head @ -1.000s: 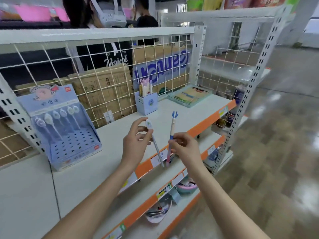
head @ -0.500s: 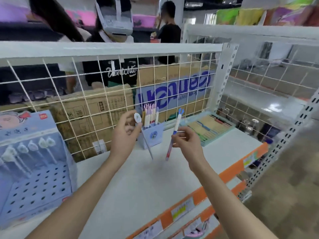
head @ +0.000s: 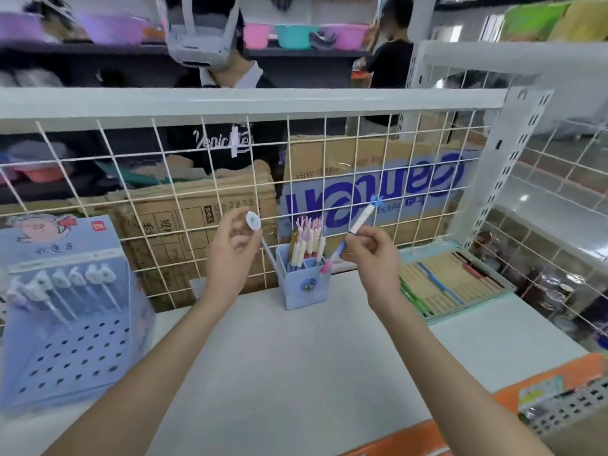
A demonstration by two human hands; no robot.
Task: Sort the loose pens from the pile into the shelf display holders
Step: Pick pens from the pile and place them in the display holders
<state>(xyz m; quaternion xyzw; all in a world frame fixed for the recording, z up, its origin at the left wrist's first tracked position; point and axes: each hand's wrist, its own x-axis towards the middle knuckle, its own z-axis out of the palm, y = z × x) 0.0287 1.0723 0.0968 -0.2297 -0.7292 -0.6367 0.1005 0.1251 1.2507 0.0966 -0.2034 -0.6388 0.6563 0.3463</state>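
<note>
My left hand (head: 230, 258) pinches a pen with a round white topper (head: 253, 222), its thin shaft slanting down to the right toward the small blue pen cup (head: 304, 286). My right hand (head: 371, 255) pinches a white pen with a blue star topper (head: 362, 218), tilted, its pink tip low over the cup's right side. The cup holds several upright pens with pink tops. At the left stands a blue perforated display holder (head: 70, 353) with several white-topped pens in its upper row.
A white wire grid (head: 362, 166) backs the white shelf (head: 296, 357). Cardboard boxes sit behind the grid. A teal tray of pencils (head: 450, 284) lies to the right. People stand beyond the shelf. An orange price strip (head: 543, 380) edges the shelf front.
My view has come closer to the shelf. Both hands have carried their pens up and forward, and the star-topped pen now tilts with its tip over the blue cup.
</note>
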